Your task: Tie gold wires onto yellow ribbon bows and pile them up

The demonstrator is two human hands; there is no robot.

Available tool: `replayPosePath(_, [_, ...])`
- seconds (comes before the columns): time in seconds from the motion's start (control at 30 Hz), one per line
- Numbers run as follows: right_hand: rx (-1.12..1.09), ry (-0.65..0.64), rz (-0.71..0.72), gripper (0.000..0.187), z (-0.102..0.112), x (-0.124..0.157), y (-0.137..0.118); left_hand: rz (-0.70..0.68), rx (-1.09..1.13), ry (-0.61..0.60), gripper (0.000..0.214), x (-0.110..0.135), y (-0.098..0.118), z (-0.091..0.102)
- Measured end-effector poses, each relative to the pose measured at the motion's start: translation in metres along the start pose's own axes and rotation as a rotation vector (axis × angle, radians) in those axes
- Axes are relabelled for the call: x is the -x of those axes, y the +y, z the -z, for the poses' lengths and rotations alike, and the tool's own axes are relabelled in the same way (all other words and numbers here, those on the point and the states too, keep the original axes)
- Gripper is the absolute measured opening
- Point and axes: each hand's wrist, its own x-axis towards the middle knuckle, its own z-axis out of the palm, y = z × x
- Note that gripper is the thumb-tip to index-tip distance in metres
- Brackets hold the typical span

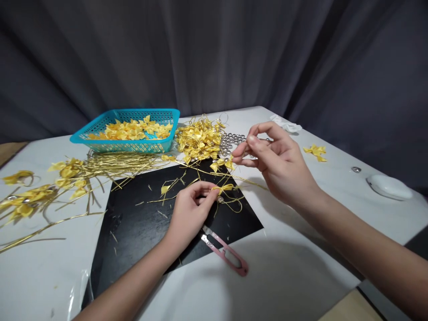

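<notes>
My left hand (195, 205) rests over the black mat (133, 232), thumb and fingertips pinched on a yellow ribbon bow (226, 187). A thin gold cord (239, 206) loops out below that bow. My right hand (276, 162) is raised above the mat's right side, thumb and index finger pressed together. Whatever may be between those fingertips is too small to make out. Pink thread snips (234, 258) lie just below my left hand, across the mat's front edge.
A blue basket (127, 147) of yellow bows stands at the back left. Beside it are a pile of corded bows (199, 138) and silver rings (230, 141). Gold cords (117, 165) spread leftward. At right lie yellow bows (315, 152) and a white mouse-shaped object (389, 186).
</notes>
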Motion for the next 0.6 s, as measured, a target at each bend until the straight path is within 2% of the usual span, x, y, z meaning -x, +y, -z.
replayPosePath(0.2, [0.000,0.035,0.057,0.015,-0.005,-0.007,-0.014,0.003,0.035,0.002,0.011,-0.001,-0.004,0.001])
replayPosePath(0.33, [0.012,0.109,0.112,0.021,-0.009,-0.011,-0.027,0.017,0.037,0.006,0.011,-0.001,-0.004,0.002])
replayPosePath(0.47, [-0.033,0.142,0.176,0.012,-0.010,-0.013,-0.045,0.015,0.028,0.010,0.011,-0.001,-0.003,0.002])
replayPosePath(0.6, [-0.012,0.163,0.278,0.015,-0.007,-0.014,-0.063,0.022,0.002,0.038,0.010,0.000,-0.002,0.002])
